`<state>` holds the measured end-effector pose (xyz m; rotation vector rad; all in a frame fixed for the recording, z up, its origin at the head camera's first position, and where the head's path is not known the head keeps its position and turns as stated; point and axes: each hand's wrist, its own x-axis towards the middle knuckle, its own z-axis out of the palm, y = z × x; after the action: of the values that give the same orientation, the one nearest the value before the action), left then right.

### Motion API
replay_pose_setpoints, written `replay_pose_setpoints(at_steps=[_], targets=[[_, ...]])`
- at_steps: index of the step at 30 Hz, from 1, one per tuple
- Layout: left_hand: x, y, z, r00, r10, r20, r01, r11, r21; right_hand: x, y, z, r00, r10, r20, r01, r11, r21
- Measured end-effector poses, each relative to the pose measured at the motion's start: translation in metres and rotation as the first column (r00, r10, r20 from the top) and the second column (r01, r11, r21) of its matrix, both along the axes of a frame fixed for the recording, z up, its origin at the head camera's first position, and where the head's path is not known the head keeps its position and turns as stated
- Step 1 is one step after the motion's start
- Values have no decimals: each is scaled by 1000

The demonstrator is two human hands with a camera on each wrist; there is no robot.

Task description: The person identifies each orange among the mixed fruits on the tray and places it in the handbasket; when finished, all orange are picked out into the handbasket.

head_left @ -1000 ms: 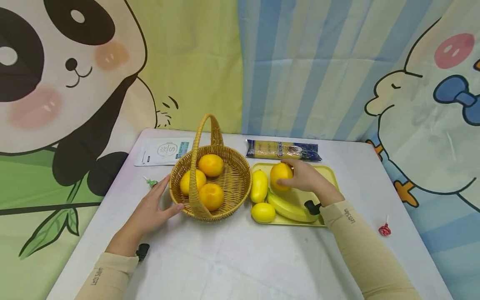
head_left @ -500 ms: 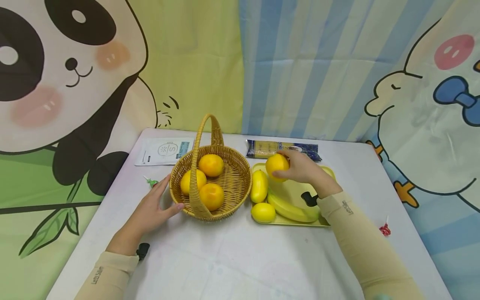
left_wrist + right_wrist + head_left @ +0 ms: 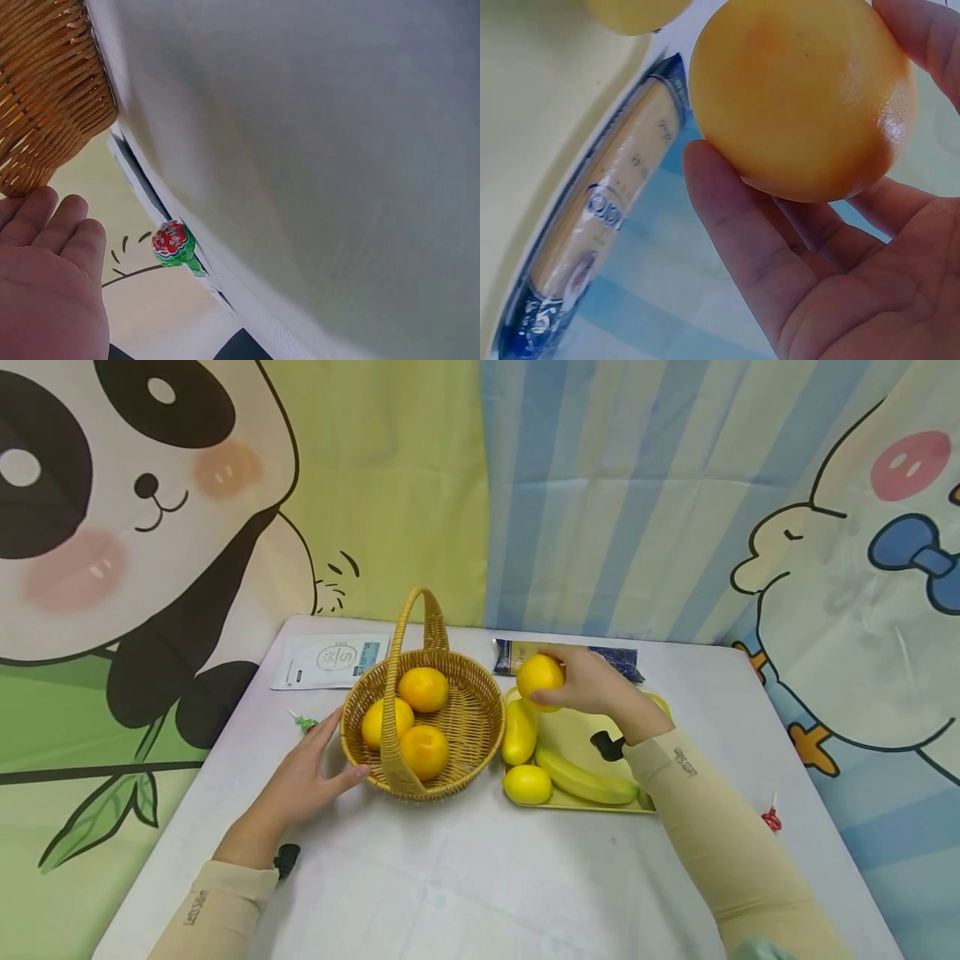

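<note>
My right hand (image 3: 588, 685) grips an orange (image 3: 540, 678) above the far left part of a yellow tray (image 3: 592, 735). In the right wrist view, thumb and fingers curl about the orange (image 3: 802, 97). A banana (image 3: 588, 779), a lemon (image 3: 527, 785) and an elongated yellow fruit (image 3: 519, 732) lie on that tray. To its left stands a wicker basket (image 3: 471, 718) with a tall handle and three oranges (image 3: 425, 752) inside. Against the basket's left side rests my left hand (image 3: 300, 785), its fingers extended, as the left wrist view also shows at the wicker wall (image 3: 52, 90).
Behind the tray lies a pack of spaghetti (image 3: 618, 663), and a flat white packet (image 3: 326, 662) is behind the basket. A green-wrapped lollipop (image 3: 303, 724) lies left of the basket. A red lollipop (image 3: 772, 818) is near the table's right edge.
The right hand has lifted the orange off the tray and carried it up and left towards the basket. The left hand stays at the basket's side.
</note>
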<state>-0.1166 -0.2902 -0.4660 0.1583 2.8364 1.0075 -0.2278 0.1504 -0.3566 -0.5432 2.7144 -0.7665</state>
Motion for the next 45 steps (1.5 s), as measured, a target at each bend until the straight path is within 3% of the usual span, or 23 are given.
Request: replay_pose_setpoints(at_steps=[20, 30, 45], targets=[[0, -1, 0, 1000, -6, -8, 6, 1000, -4, -5, -51, 31, 994, 104, -32, -103, 994, 34], [-1, 0, -2, 1000, 2, -5, -2, 1000, -8, -9, -80, 23, 975, 211, -65, -207, 977, 52], [-1, 0, -4, 1000, -5, -25, 5, 1000, -2, -8, -117, 8, 963, 270, 5, -267, 950, 161]])
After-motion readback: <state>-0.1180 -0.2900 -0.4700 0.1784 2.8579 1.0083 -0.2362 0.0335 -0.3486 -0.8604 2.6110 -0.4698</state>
